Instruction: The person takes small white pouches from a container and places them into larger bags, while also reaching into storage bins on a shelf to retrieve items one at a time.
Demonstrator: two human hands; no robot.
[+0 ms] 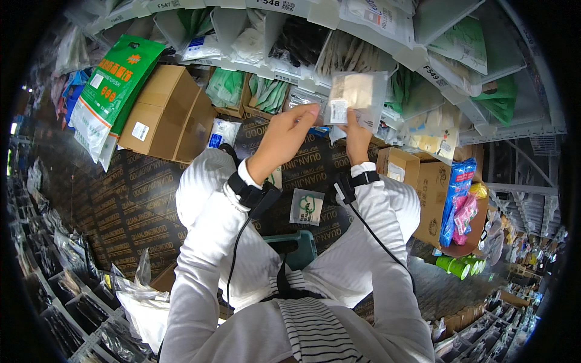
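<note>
My right hand (357, 136) grips the lower edge of a frosted plastic bag (358, 93) with a beige item inside and a white label at its lower left. My left hand (289, 134) is raised to the left of that bag, thumb and fingers drawn together; whether anything small is between them cannot be told. Just behind the left hand lies a clear plastic packet (305, 99) below the shelf edge. On the floor between my knees is a small clear packet (307, 207) with a green print.
Shelf bins (297, 43) full of bagged goods curve across the front. Cardboard boxes (159, 113) and a green-and-white bag (113, 93) stand at left. An open carton (429, 199) with blue and pink packages is at right. A teal stool (303, 249) is beneath me.
</note>
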